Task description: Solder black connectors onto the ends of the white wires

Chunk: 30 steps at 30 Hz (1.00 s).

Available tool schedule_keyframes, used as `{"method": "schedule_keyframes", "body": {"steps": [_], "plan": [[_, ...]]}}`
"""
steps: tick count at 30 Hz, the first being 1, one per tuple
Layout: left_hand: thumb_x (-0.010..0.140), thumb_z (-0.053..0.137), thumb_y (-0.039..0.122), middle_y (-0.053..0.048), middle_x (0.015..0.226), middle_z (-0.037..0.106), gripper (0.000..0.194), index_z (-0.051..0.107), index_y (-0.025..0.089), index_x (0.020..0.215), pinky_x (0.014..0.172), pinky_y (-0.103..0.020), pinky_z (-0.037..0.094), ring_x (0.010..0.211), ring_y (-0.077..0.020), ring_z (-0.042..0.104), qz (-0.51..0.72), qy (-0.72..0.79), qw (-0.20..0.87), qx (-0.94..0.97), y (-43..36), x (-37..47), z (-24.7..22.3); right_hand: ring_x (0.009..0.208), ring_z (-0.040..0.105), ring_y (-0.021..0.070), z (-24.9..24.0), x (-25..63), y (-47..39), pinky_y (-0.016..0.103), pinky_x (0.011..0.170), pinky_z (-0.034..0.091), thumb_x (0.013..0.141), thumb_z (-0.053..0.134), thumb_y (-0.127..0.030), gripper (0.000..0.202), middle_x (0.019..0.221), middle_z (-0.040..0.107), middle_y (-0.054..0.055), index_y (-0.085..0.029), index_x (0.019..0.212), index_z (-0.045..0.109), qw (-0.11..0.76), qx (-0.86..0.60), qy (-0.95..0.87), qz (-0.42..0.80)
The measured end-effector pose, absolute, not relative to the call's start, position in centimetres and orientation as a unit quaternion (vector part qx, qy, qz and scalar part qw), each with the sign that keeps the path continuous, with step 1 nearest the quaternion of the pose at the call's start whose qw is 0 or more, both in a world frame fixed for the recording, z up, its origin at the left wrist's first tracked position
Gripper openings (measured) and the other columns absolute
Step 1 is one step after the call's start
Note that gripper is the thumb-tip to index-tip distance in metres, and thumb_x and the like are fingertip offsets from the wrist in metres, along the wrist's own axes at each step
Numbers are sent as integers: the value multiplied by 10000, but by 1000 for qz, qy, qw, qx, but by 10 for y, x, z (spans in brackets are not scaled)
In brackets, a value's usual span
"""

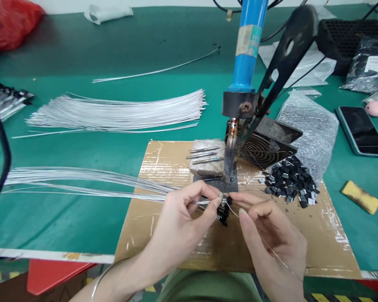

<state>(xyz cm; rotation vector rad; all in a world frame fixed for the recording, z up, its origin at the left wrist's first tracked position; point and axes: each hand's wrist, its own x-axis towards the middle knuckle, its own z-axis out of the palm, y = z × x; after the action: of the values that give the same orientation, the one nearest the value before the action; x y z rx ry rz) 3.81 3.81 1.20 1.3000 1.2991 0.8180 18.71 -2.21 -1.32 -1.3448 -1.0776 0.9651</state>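
Note:
My left hand [189,214] is closed in a pinch on the end of a thin white cable, just below the soldering iron tip [229,161]. A small black connector [229,200] sits at that cable end, against my right fingertips. My right hand [272,235] is closed, with a thin solder wire [275,253] running through it from beside the connector down past the palm. Under my left fingers lie more black connectors [222,217] on the ends of a group of white cables [91,178] stretching left. The exact contact at the joint is hidden by my fingertips.
The blue-handled iron [247,50] hangs from a black bracket [283,54], beside a fan [264,147]. A pile of black connector pieces [290,180] lies on the cardboard [327,235]. Further out are a cable bundle [122,111], phone [362,130] and yellow sponge [360,197].

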Motion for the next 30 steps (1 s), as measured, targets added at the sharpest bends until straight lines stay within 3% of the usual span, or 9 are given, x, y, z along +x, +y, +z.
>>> {"method": "schedule_keyframes", "body": {"steps": [4, 14, 30], "plan": [[831, 660, 187, -31, 779, 757, 116, 675, 179, 717, 653, -218, 529, 725, -147, 688, 347, 550, 525, 549, 41, 38, 13, 1078, 776, 196, -13, 183, -17, 265, 850, 660, 971, 642, -181, 188, 1134, 798, 69, -230, 796, 594, 554, -571, -448, 408], [836, 661, 171, -13, 766, 759, 106, 701, 177, 738, 592, -208, 490, 693, -137, 675, 346, 563, 496, 564, 51, 38, 15, 1076, 780, 190, -14, 182, -5, 284, 923, 647, 931, 666, -151, 190, 1106, 808, 43, -233, 769, 610, 553, -578, -456, 390], [823, 669, 130, -11, 756, 771, 112, 701, 179, 727, 629, -201, 530, 706, -145, 705, 367, 553, 501, 555, 54, 41, 23, 1079, 778, 196, -7, 180, -3, 301, 955, 642, 934, 677, -159, 206, 1096, 807, 50, -227, 752, 609, 574, -583, -425, 387]]}}
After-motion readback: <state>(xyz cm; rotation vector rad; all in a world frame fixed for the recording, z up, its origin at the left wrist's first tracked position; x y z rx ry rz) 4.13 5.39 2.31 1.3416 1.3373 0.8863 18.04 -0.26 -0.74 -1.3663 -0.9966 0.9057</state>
